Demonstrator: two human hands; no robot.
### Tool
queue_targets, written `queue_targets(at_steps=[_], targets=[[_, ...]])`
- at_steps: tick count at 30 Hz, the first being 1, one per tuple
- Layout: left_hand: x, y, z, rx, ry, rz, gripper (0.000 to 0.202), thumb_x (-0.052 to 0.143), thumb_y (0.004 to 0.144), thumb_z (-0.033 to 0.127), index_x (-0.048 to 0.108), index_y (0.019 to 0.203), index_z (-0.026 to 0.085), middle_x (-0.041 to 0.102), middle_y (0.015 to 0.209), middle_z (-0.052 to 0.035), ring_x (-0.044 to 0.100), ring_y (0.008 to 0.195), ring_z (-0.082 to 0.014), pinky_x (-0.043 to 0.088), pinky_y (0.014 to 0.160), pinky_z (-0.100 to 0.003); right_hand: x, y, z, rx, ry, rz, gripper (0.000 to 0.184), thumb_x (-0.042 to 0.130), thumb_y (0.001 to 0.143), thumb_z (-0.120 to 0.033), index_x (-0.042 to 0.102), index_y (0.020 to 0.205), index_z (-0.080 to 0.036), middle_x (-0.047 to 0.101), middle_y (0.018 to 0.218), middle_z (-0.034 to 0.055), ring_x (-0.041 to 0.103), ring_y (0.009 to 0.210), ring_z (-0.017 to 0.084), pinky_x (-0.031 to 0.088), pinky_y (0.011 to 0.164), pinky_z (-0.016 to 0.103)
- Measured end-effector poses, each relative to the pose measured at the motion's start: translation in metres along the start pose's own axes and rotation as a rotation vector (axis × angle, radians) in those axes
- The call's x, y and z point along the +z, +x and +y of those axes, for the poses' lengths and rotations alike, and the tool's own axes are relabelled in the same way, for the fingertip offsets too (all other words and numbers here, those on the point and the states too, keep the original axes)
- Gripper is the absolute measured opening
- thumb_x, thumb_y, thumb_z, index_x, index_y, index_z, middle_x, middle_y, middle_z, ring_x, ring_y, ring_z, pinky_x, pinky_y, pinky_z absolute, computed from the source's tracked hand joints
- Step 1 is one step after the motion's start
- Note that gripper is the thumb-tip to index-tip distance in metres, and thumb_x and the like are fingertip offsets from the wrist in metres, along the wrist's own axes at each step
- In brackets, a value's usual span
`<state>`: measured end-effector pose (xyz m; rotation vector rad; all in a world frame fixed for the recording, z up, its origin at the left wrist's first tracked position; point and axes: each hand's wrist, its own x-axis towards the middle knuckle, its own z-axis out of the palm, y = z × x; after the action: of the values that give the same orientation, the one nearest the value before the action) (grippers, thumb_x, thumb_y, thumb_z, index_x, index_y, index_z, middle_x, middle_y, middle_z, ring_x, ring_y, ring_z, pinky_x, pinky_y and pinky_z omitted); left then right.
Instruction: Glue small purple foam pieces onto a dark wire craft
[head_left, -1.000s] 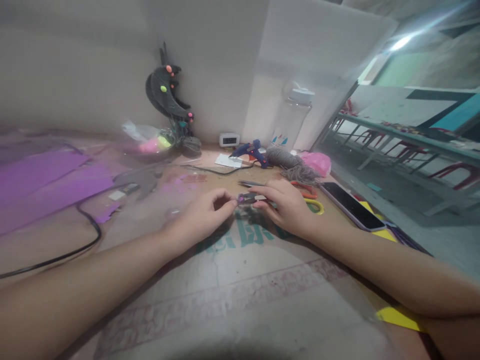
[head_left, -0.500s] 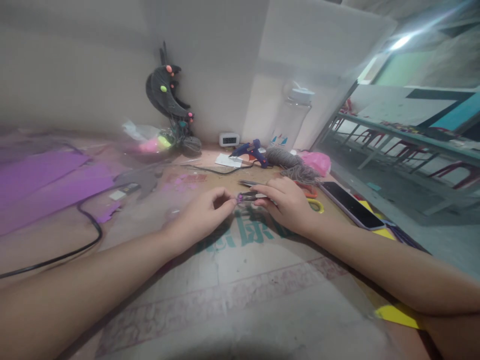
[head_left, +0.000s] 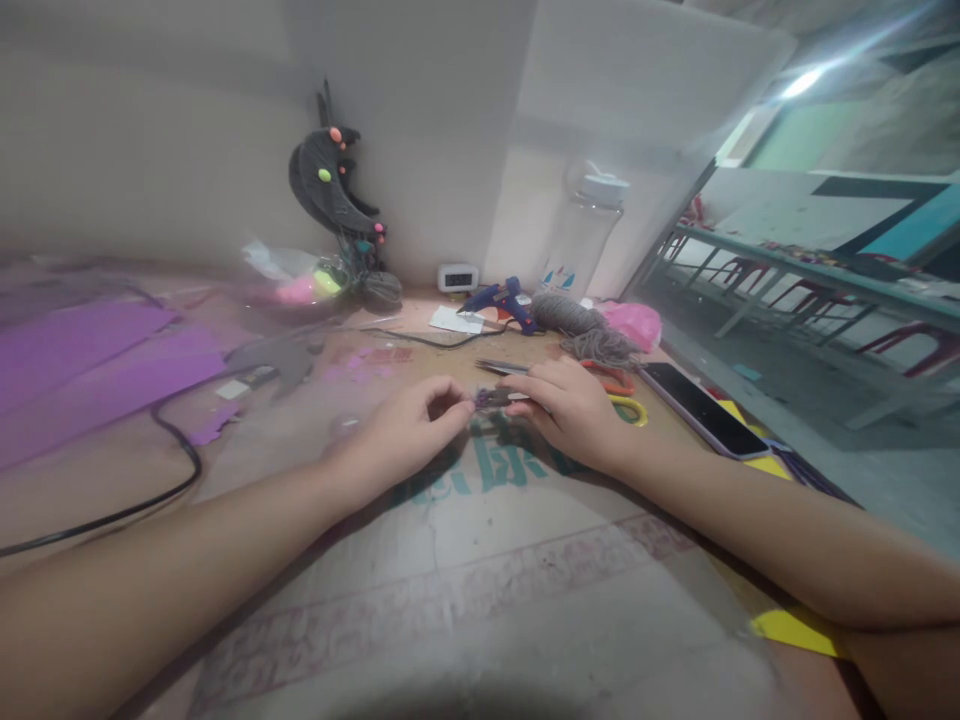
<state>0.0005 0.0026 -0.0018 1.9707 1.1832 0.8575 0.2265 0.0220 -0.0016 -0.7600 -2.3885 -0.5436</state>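
Note:
My left hand [head_left: 409, 425] is closed in a pinch, thumb against forefinger, on a small purple piece [head_left: 481, 398]. Across from it, my right hand [head_left: 574, 410] is closed around a small tool with slim dark jaws [head_left: 495, 397]. The jaws meet the purple piece right at my left fingertips. Most of the tool is hidden by my right fingers, so its exact kind is unclear. Just behind lies a pair of scissors [head_left: 491, 367], its blades pointing left. An orange handle loop [head_left: 611, 375] and a yellow loop [head_left: 634, 409] show beyond my right hand.
At the back stand a blue glue gun [head_left: 499, 298], a small digital clock [head_left: 457, 278], a clear bottle [head_left: 581, 240] and grey yarn [head_left: 577, 320]. A phone [head_left: 705, 410] lies right. Purple sheets [head_left: 97, 350] and a black cable [head_left: 187, 440] lie left. A dark crescent ornament [head_left: 322, 180] leans at the wall.
Both hands stay almost in place. The tool's dark jaws and the purple piece between them have shifted slightly, with the jaws looking closer together now.

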Motion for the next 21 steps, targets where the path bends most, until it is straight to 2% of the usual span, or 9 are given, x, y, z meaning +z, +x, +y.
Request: queue_targets(at_steps=[15,21], targets=[[0.0004,-0.0008,0.0004,0.007,-0.026,-0.007,0.020,0.049,0.086,0.035,0.058,0.076,0.020,0.063,0.071,0.0001,0.056,0.065,-0.0155,0.040,0.060,-0.027,-0.0001,-0.0008,0.0007,-0.016,-0.011,0.005,0.035,0.044,0.097,-0.040,0.068,0.099,-0.015,0.068,0.074,0.0059,0.055,0.068,0.017,0.030,0.062,0.030],[0.0002,-0.0006,-0.0001,0.017,-0.005,-0.005,0.020,0.048,0.085,0.034,0.059,0.077,0.020,0.064,0.073,-0.0016,0.056,0.067,-0.0170,0.040,0.061,-0.029,-0.0006,0.0003,-0.0006,0.021,0.019,-0.009,0.041,0.041,0.096,-0.046,0.068,0.100,-0.014,0.068,0.075,0.0066,0.055,0.069,0.017,0.033,0.063,0.030]])
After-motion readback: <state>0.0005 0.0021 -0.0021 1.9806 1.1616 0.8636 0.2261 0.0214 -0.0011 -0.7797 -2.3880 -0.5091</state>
